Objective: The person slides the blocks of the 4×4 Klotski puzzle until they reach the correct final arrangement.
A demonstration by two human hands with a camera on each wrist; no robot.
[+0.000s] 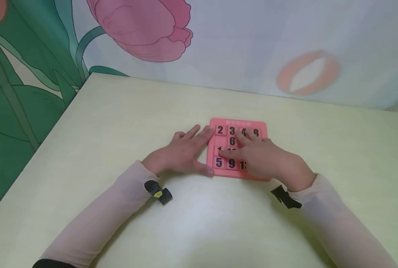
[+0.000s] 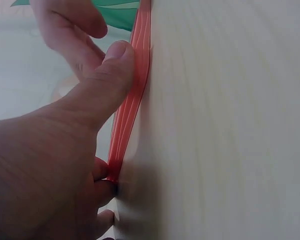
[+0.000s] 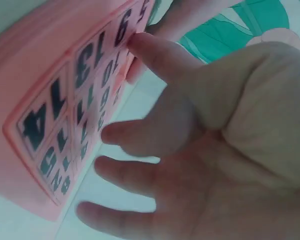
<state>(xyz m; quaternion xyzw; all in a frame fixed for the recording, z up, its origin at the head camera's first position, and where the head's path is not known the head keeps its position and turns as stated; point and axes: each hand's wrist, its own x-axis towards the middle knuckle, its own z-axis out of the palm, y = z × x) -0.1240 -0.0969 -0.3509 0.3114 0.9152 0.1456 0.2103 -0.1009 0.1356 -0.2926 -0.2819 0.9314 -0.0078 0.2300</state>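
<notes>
A pink sliding number puzzle lies flat on the table, its square tiles bearing black numerals. My left hand is at its left side, fingers spread, with a fingertip at the left edge and the thumb against the frame's near side. Over the right part of the puzzle is my right hand, its fingers extended. Its thumb reaches across the tiles near the 1 tile, and the fingertips are over the upper rows. Several right-hand tiles are hidden beneath this hand in the head view.
The pale table extends around the puzzle on all sides. Behind it hangs a light cloth printed with flowers and leaves. Dark wrist straps sit over both light sleeves.
</notes>
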